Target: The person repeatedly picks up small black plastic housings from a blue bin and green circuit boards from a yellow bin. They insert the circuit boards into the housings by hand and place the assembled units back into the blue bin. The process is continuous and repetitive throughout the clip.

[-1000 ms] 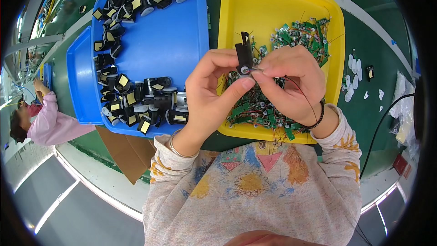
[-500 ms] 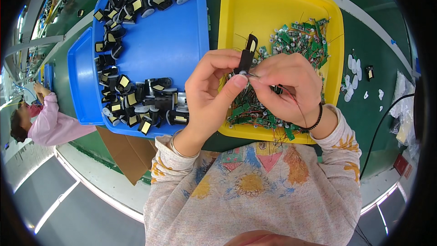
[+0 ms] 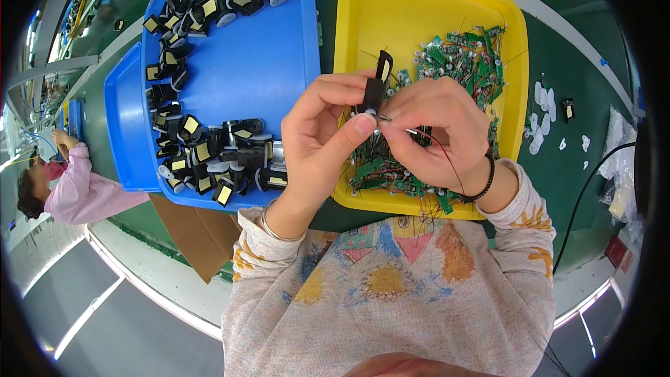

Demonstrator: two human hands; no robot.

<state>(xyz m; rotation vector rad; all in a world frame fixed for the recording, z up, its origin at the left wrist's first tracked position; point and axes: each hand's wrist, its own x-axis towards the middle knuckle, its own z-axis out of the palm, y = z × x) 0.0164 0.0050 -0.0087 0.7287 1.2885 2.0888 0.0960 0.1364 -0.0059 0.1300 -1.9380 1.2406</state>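
Observation:
Between the thumb and fingers of my left hand (image 3: pixel 315 136) is a small black plastic housing (image 3: pixel 375 91), held upright with a pale yellow patch near its top. My right hand (image 3: pixel 443 129) pinches a thin wire (image 3: pixel 438 141), dark and red along its length, right at the housing's lower end. Both hands' fingertips nearly meet there, and they hide where the wire meets the housing. The hands are raised over the left edge of a yellow tray (image 3: pixel 363 0) that holds many green circuit boards (image 3: pixel 453 56) with wires.
A blue tray (image 3: pixel 241 56) on the left carries many black housings (image 3: pixel 202 153) with yellow pads. White oval pieces (image 3: pixel 544 108) and one black part (image 3: pixel 569 109) lie on the green table at right, near plastic bags (image 3: pixel 621 174). A person in a pink sleeve (image 3: pixel 84 185) sits far left.
My right fingers have shifted slightly at the housing's lower end, and the red and dark wire now shows more plainly. The housing has tilted a little; both hands keep their grip.

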